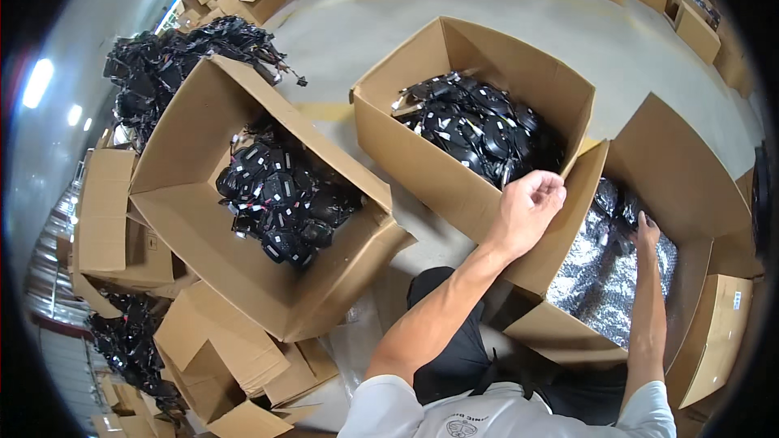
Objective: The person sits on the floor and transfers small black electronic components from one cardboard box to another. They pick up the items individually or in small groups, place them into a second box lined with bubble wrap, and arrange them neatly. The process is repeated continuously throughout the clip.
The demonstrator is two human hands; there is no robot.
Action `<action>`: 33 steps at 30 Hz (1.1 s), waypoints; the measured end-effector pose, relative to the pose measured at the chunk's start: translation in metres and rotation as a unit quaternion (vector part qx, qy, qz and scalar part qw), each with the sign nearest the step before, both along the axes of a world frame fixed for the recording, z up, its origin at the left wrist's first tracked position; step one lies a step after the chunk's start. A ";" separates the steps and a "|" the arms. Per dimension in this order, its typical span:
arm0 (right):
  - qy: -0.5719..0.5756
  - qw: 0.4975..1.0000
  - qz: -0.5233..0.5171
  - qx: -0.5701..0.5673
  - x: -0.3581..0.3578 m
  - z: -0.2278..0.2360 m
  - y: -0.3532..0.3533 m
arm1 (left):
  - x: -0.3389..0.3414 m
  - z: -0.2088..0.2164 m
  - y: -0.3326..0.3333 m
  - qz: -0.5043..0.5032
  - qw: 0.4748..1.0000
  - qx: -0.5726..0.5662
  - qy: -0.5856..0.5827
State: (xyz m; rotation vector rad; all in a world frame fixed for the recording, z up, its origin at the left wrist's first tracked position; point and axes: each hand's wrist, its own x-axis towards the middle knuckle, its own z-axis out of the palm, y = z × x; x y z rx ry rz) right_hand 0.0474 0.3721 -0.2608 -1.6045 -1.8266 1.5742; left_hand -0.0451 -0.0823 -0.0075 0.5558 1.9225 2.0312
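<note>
Right hand [647, 231]: inside the right box [686, 166], fingers at the black parts [627, 209] lying toward 11 o'clock; whether they grip cannot be told. Lower the wrist straight and keep fingertips off the wrap [584, 284], which spreads to 8 o'clock, to avoid snagging.

Left hand [533, 199]: between 9 and 10 o'clock, loosely curled near the box rims, no part visible in it. Keep it clear of the cardboard edges.

Farther out, the middle box [430, 166] at 10 o'clock and left box [187, 211] at 9 hold similar heaps; separate trailing leads before lifting.
</note>
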 end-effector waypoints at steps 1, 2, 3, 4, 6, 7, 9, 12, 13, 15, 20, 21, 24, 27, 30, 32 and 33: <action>-0.034 0.984 0.086 0.149 0.015 -0.010 0.027 | 0.002 0.011 -0.012 -0.008 1.000 -0.015 0.004; -0.069 0.935 0.142 0.318 0.045 -0.004 0.079 | 0.001 0.032 -0.021 -0.036 0.999 -0.006 0.023; -0.035 0.922 0.145 0.357 0.040 -0.008 0.066 | 0.000 0.026 -0.047 -0.018 0.998 0.044 0.040; -0.009 0.908 0.151 0.390 0.039 -0.006 0.049 | -0.005 0.028 -0.084 0.029 0.996 -0.013 0.086; 0.050 0.927 0.173 0.328 0.039 0.019 -0.002 | -0.019 0.025 -0.165 0.161 0.986 -0.038 0.035; 0.045 0.926 0.184 0.327 0.042 0.033 -0.020 | -0.032 0.008 -0.210 0.207 0.978 -0.005 0.007; 0.035 0.922 0.188 0.337 0.064 0.058 -0.047 | -0.066 -0.031 -0.293 0.322 0.942 -0.078 -0.064; 0.008 0.926 0.197 0.323 0.076 0.079 -0.118 | -0.101 -0.137 -0.454 0.445 0.865 -0.225 -0.056; 0.005 0.932 0.216 0.290 0.075 0.088 -0.147 | -0.102 -0.169 -0.520 0.453 0.804 -0.375 0.088; -0.010 0.928 0.237 0.288 0.094 0.091 -0.179 | -0.127 -0.196 -0.566 0.455 0.734 -0.470 0.183; 0.032 0.897 0.322 0.302 0.088 0.109 -0.274 | -0.161 -0.213 -0.705 0.639 0.620 -0.452 -0.052; 0.000 0.887 0.329 0.323 0.088 0.118 -0.282 | -0.188 -0.235 -0.691 0.668 0.605 -0.428 -0.064; -0.087 0.882 0.360 0.290 0.079 0.141 -0.297 | -0.242 -0.255 -0.655 0.675 0.704 -0.219 -0.025; -0.097 0.864 0.361 0.337 0.082 0.134 -0.295 | -0.270 -0.248 -0.641 0.687 0.691 -0.071 -0.214; -0.089 0.853 0.376 0.350 0.081 0.124 -0.291 | -0.270 -0.268 -0.663 0.684 0.714 -0.017 -0.147; -0.115 0.849 0.376 0.352 0.080 0.130 -0.293 | -0.274 -0.289 -0.649 0.680 0.719 -0.083 -0.116; -0.069 0.848 0.349 0.392 0.080 0.127 -0.298 | -0.275 -0.296 -0.640 0.681 0.717 -0.079 -0.126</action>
